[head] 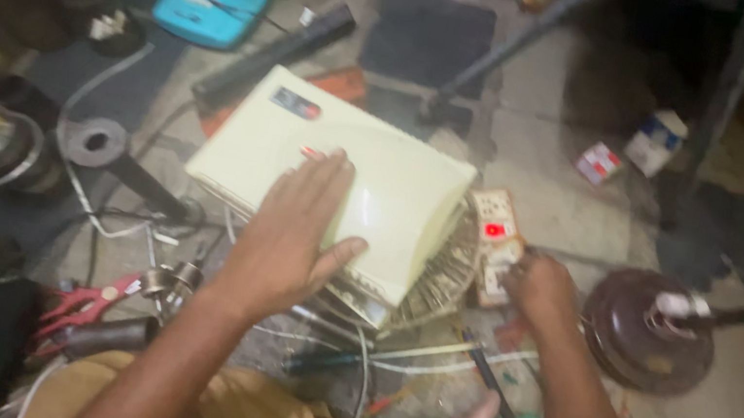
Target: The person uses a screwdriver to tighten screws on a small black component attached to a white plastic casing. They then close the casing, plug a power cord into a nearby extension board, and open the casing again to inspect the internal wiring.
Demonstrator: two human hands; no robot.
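The cream-coloured appliance casing (336,184) is lying tilted on the cluttered floor, its underside showing a ribbed metal core (439,283) inside. The left hand (289,236) is pressing flat on the casing's top, fingers spread apart. The right hand (541,291) is resting just right of the casing, beside a switch-and-socket board (495,242); whether its fingers are gripping anything, I cannot tell. Left of the casing, red pliers (87,304) and white cables (109,224) are crowding the floor. Right of it, a brown fan motor housing (644,328) is sitting near, with bare concrete (570,199) lying open behind the board.
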